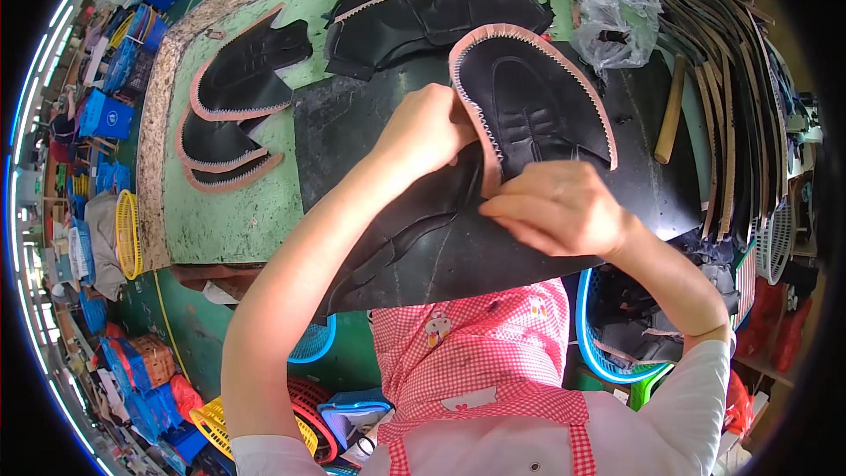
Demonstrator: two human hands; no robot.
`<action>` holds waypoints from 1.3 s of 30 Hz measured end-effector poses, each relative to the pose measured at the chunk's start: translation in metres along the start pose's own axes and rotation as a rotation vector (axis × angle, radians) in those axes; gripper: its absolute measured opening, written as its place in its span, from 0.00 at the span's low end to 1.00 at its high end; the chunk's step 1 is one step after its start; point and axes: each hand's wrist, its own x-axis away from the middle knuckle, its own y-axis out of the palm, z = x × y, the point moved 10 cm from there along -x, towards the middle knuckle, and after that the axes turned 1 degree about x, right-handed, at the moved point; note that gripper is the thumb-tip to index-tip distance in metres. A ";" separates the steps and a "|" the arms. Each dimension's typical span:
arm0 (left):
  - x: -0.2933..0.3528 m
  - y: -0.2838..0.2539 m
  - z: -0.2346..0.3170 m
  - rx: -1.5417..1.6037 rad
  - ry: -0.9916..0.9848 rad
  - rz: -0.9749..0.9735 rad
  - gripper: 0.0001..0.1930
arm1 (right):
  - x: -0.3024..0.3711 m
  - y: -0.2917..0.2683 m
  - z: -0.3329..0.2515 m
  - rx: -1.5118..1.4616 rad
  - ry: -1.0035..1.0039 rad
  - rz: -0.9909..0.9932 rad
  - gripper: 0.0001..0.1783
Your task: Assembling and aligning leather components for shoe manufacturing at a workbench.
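A black shoe upper (529, 92) with a pinkish-tan strip (483, 137) zigzag-stitched along its curved edge is held up over the black work mat (388, 264). My left hand (425, 134) is closed on its left edge, the fingertips partly hidden behind it. At the lower end of the strip, my right hand (560, 207) is closed with thumb and fingers together, touching the upper's bottom edge. Another black leather piece (423, 207) lies beneath, between my forearms. To the left, several similar edged uppers (242, 66) overlap on the green tabletop (220, 229).
Stacked black pieces (432, 22) lie at the back. A wooden stick (671, 110) rests on the mat's right, near a clear plastic bag (617, 26) and a thick pile of edged strips (723, 79). Below the table stand a blue-rimmed basket (621, 376) and a yellow basket (211, 423).
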 end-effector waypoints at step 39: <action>0.003 0.008 -0.014 0.094 -0.134 -0.075 0.08 | -0.005 0.018 0.080 -0.028 0.343 -0.251 0.05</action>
